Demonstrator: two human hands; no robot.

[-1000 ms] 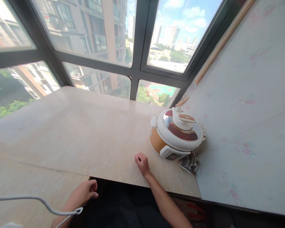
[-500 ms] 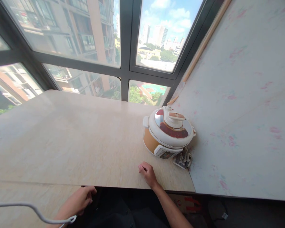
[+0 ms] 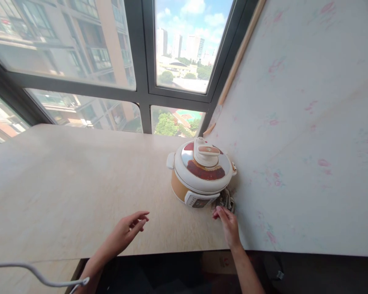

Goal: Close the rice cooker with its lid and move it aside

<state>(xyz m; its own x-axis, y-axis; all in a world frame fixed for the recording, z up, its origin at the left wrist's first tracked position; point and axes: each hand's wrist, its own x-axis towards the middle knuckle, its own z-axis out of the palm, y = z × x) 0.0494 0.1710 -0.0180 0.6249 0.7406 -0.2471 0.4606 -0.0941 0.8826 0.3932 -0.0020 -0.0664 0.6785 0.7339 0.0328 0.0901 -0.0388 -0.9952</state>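
Observation:
A white and tan electric pressure cooker (image 3: 179, 191) with a red and silver lid stands upright on the countertop, close to the wall. By its lower right side lies a crumpled dark, patterned cloth (image 3: 228, 200). My right hand (image 3: 230, 228) is at the cloth's front edge with its fingers curled together. The fingers overlap the cloth in view, and I cannot tell whether they grip it. My left hand (image 3: 129, 230) is over the counter, left of and in front of the cooker. Its fingers are stretched out, the thumb apart, and nothing is in it.
The pale marbled countertop (image 3: 79, 192) reaches back to the dark window frame (image 3: 142, 96). On the right rises a flower-patterned wall (image 3: 294, 171). A grey cable (image 3: 39, 274) runs at lower left to my left forearm. Beneath the counter is a cardboard box (image 3: 214, 263).
My left hand has come up from the counter's front edge and opened. My right hand has moved right, to the cloth. The view has shifted right; the cooker and cloth look unmoved.

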